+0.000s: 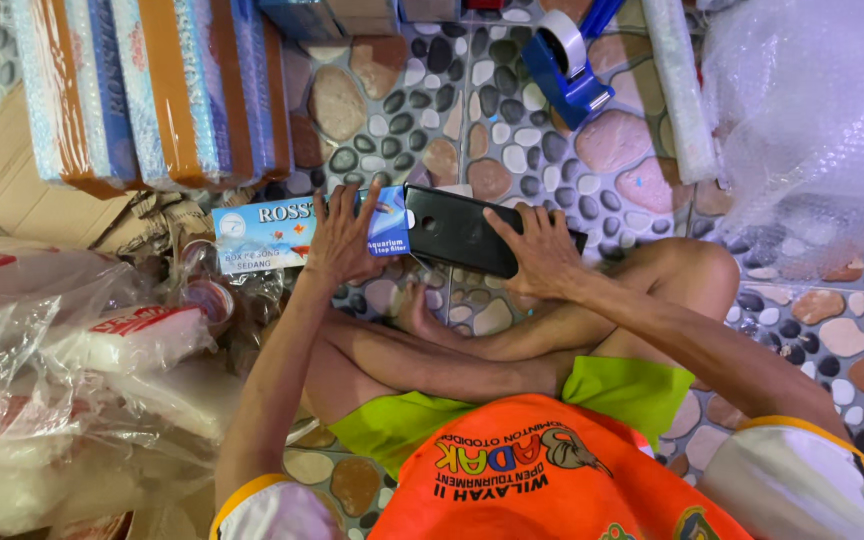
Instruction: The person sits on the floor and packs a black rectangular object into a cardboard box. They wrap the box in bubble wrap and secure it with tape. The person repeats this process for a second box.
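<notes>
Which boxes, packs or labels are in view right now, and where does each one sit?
Long blue carton: under the left hand, fish pictures on it.
Black flat part: under the right hand, sliding from the carton's end.
Stacked cartons: top left, orange and blue, plastic-wrapped.
Tape dispenser: top centre, blue.
Clear bags: left, red print.

The left hand (344, 238) presses on a long blue box (272, 232), the right hand (542, 252) grips a black tray (457, 232) sliding from its end, above the pebble-patterned floor (552, 165).
</notes>
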